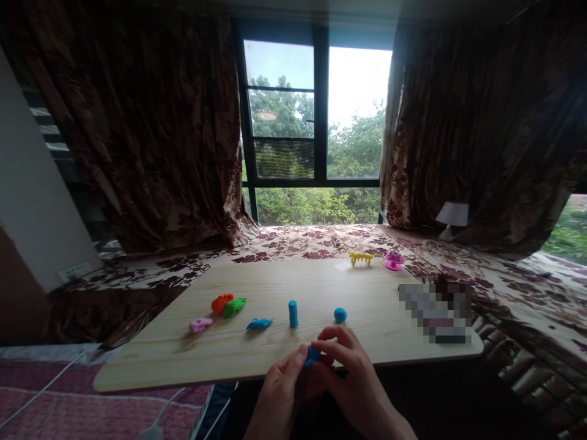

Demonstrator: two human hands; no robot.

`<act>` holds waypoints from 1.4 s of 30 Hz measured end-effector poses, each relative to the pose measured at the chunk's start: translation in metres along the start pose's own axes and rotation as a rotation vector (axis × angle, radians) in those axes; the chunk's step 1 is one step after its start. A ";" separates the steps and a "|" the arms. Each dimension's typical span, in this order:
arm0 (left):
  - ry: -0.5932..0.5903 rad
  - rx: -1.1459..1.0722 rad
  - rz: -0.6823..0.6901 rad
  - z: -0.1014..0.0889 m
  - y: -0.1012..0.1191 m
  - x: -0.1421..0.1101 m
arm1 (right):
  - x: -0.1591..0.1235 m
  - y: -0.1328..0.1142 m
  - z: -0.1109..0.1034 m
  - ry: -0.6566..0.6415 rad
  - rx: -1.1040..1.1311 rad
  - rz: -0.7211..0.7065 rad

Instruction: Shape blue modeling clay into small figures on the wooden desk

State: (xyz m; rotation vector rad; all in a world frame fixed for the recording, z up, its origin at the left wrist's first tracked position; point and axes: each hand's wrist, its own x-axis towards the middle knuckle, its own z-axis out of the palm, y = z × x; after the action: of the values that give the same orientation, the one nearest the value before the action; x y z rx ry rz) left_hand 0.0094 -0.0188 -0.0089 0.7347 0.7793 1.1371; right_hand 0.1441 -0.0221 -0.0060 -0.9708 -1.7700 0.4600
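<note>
Both hands meet at the near edge of the table, pinching one lump of blue modelling clay (312, 355). My left hand (283, 385) holds it between thumb and fingers from the left. From the right, the fingers of my right hand (347, 366) close on the same lump; its underside is hidden. Just beyond my hands on the board stand a blue clay cylinder (293, 314), upright, and a blue clay ball (340, 315). A blue clay piece with a pointed end (260, 324) lies left of the cylinder.
Orange (222, 303), green (235, 307) and pink clay pieces (200, 325) lie on the left of the wooden table (183, 360). A yellow legged figure (361, 259) and a pink stand (395, 261) are at the back. A blurred-out object (438, 311) lies right.
</note>
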 end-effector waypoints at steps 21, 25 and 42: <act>-0.529 -0.497 -0.049 0.003 0.007 -0.007 | -0.003 0.003 0.023 -0.061 -0.618 -0.175; -0.531 -0.342 0.148 -0.006 -0.002 -0.002 | -0.014 -0.012 0.044 -0.186 -0.566 -0.366; -0.435 -0.401 0.396 -0.016 -0.029 0.006 | -0.002 -0.031 0.056 -0.101 -0.547 -0.337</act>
State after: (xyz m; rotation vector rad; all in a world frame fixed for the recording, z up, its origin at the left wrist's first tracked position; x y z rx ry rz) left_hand 0.0119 -0.0188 -0.0427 0.7739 0.0293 1.3698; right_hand 0.0817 -0.0354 -0.0084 -0.9946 -2.1547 -0.2076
